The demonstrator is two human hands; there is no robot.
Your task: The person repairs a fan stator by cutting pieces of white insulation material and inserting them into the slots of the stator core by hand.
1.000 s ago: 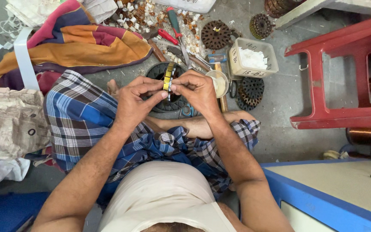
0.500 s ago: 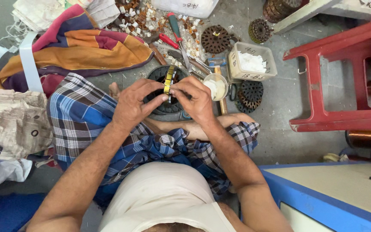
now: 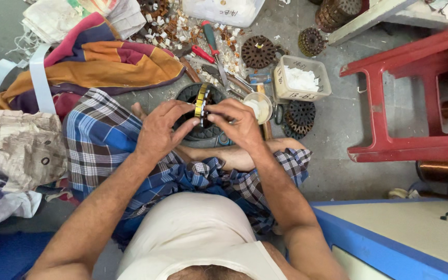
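I sit cross-legged on the floor in a blue checked cloth. Both hands hold a small round motor core with a yellow-taped rim (image 3: 200, 101), held on edge in front of me. My left hand (image 3: 161, 129) grips it from the left side, fingertips on its face. From the right, my right hand (image 3: 236, 123) pinches it with thumb and fingers. Beneath the hands, a dark round motor housing (image 3: 203, 134) rests on the floor by my crossed leg.
Red-handled screwdrivers (image 3: 211, 41) and scattered scraps lie ahead. A white tray of paper pieces (image 3: 303, 79), a small white cup (image 3: 259, 108) and dark toothed cores (image 3: 257, 52) sit to the right. A red plastic stool (image 3: 390, 103) stands right; crumpled cloths (image 3: 94, 59) lie left.
The hands and the core have shifted slightly lower and nearer the housing; the grip on the core is the same.
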